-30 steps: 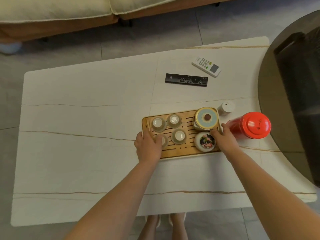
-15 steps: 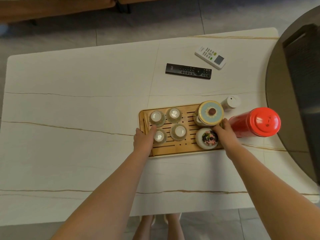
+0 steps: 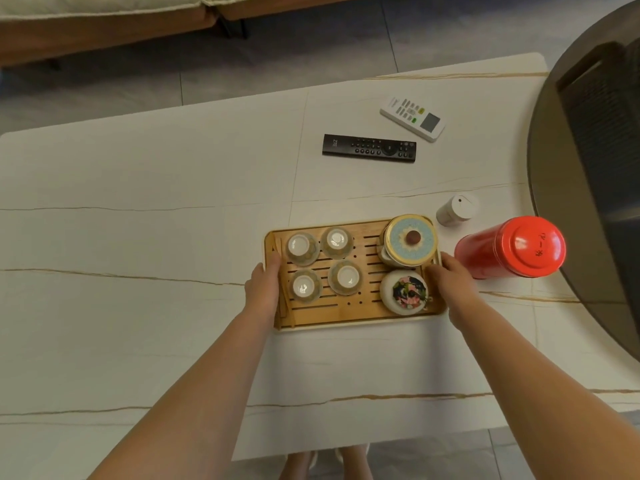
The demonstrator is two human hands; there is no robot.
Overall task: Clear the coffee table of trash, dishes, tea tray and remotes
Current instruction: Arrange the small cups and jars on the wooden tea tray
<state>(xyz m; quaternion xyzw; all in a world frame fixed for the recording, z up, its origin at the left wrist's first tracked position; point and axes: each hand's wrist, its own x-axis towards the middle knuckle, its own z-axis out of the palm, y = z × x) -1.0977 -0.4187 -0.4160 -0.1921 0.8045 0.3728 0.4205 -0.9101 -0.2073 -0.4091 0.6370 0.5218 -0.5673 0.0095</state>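
A slatted wooden tea tray [image 3: 349,315] lies on the white marble coffee table [image 3: 138,271]. It carries several small upturned cups [image 3: 337,241], a lidded blue and gold teapot [image 3: 410,240] and a white floral-topped jar [image 3: 407,293]. My left hand [image 3: 263,287] grips the tray's left edge. My right hand [image 3: 450,282] grips its right edge, next to the jar. A black remote [image 3: 369,148] and a white remote [image 3: 412,117] lie farther back on the table.
A red tin canister [image 3: 512,249] lies on its side just right of the tray, with a small white canister [image 3: 457,210] behind it. A dark round table [image 3: 588,188] overlaps the right end. A sofa [image 3: 104,19] stands beyond the grey floor.
Both hands have shifted outward from over the cups and jar to the tray's two short edges. The view has moved slightly; the tray stays in place.
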